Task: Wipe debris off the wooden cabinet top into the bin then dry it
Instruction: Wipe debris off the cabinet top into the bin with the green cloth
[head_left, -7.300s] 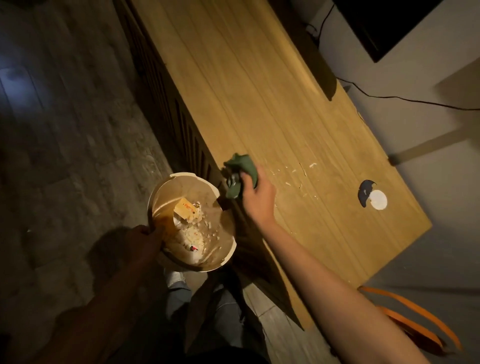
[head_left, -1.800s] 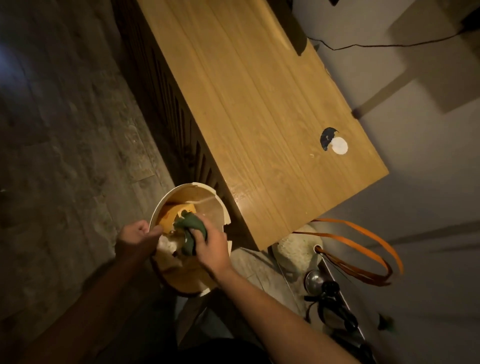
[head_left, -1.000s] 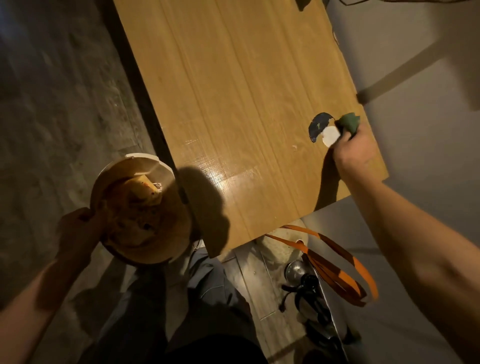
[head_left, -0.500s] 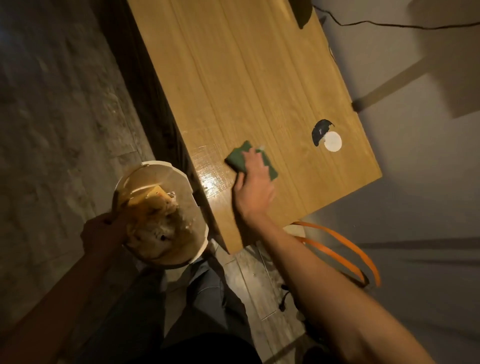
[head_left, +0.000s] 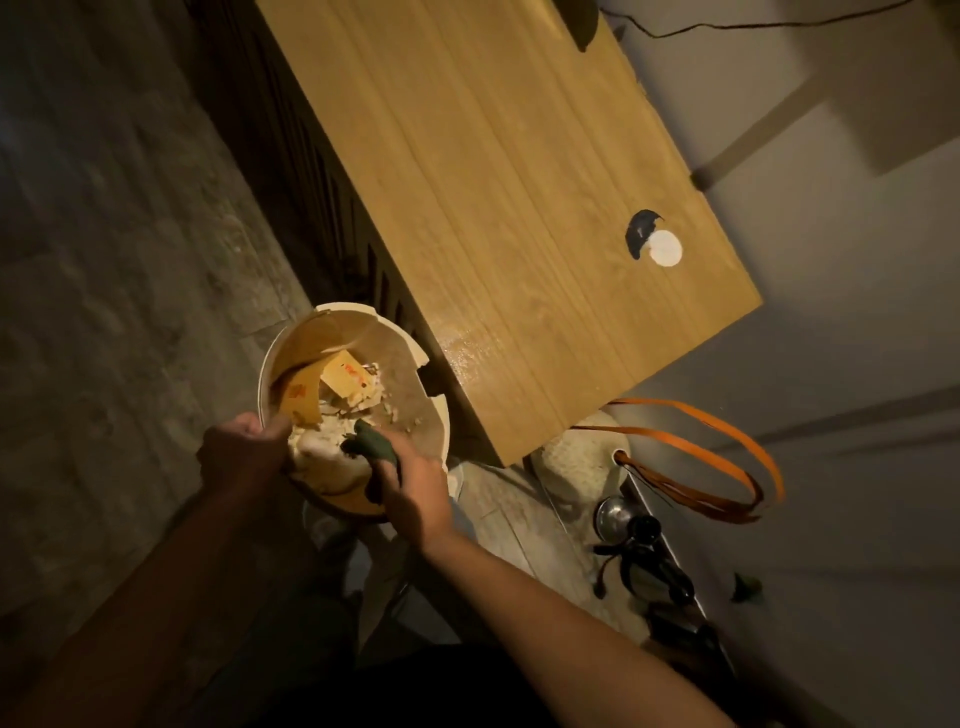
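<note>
Right now a green cloth (head_left: 375, 448) is gripped in the curled fingers of the right hand (head_left: 415, 491), held over the open bin (head_left: 431, 415). The bin's near rim is clamped by the left hand (head_left: 241, 454). Paper scraps (head_left: 345, 382) and crumbs are seen inside the bin. The bin is held just beside the cabinet top (head_left: 493, 208), below its wet corner. A white disc (head_left: 666, 248) is left near the far edge. Orange straps (head_left: 727, 441) and a dark bottle (head_left: 644, 530) are seen on the floor beside the cabinet.
</note>
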